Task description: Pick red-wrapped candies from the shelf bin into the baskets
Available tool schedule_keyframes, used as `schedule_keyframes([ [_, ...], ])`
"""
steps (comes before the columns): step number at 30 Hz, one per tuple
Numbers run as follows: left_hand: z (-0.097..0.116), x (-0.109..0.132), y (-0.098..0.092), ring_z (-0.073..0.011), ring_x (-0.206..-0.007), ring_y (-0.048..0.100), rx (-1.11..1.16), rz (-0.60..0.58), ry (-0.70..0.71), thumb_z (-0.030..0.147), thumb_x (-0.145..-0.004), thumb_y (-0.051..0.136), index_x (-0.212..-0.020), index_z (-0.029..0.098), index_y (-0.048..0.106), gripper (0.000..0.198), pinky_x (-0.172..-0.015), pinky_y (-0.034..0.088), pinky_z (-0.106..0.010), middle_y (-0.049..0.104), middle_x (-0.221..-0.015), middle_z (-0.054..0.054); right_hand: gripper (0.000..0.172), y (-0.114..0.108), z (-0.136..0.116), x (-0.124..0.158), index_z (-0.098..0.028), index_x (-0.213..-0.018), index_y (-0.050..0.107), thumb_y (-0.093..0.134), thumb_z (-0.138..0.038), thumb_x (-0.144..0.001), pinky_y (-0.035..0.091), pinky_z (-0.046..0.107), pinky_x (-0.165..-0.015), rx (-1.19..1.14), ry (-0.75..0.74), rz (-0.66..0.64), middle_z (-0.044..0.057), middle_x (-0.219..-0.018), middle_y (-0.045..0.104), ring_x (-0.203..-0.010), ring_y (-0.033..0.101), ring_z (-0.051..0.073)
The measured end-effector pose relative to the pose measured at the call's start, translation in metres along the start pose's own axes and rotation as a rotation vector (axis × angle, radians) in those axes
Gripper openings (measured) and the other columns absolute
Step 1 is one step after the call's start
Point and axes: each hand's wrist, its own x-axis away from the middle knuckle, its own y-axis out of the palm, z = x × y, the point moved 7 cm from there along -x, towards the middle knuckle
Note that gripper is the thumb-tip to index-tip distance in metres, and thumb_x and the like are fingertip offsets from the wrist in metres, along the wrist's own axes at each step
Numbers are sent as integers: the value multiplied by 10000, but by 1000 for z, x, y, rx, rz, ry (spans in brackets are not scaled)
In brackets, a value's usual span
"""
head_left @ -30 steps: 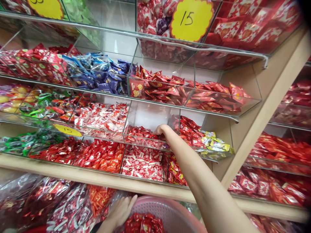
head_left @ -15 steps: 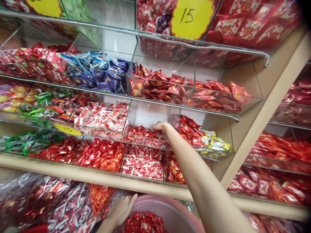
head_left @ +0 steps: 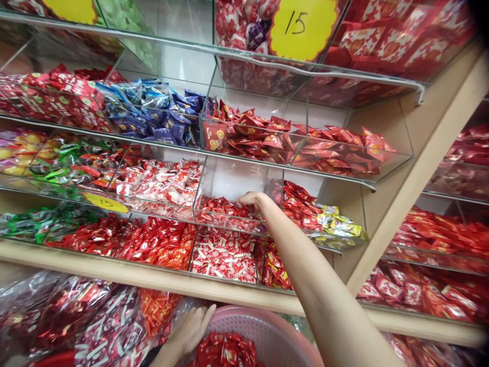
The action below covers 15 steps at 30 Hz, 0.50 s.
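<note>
My right hand (head_left: 252,200) reaches up into a clear acrylic bin (head_left: 233,178) on the third shelf and rests on the small red-wrapped candies (head_left: 223,208) in it. Its fingers curl down among the wrappers and are mostly hidden. My left hand (head_left: 190,329) lies with fingers together on the rim of a pink plastic basket (head_left: 263,326) at the bottom edge. The basket holds a heap of the same red candies (head_left: 225,351).
Tiers of clear bins hold red, blue (head_left: 153,109), green (head_left: 42,224) and yellow sweets. Yellow price tags read 15 (head_left: 300,25). A wooden shelf edge (head_left: 153,278) runs below the bins and a wooden upright (head_left: 416,163) stands at right. Bagged candy (head_left: 76,321) lies bottom left.
My right hand has slid a little to the left across the red candies in the bin. The left hand has stayed on the basket rim.
</note>
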Motion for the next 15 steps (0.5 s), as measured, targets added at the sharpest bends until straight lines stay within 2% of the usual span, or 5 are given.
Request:
schedule_keyframes([
  [7,-1,-1,2,-267,-873,588,8,-5,-9,595,-818,53,-802,206,610,680,-782,396,-365,646,-828,-100,203,0,0,5,-151,-699,486,624,-300,-690,421,169,-490,-77,3,4,-19,-627,510,-588,490,85],
  [11,0,-1,1,-260,-867,588,17,-10,1,588,-822,53,-827,207,609,674,-784,399,-366,644,-831,-97,204,-4,-2,6,-151,-674,462,599,-296,-714,389,148,-457,-89,-9,39,-34,-584,467,-546,450,66],
  [15,-1,-1,2,-266,-874,589,14,-8,-1,599,-817,47,-816,208,611,685,-789,398,-374,644,-834,-99,208,0,-1,3,-157,-634,429,551,-288,-740,374,151,-436,-72,-8,-3,-44,-550,438,-499,424,57],
])
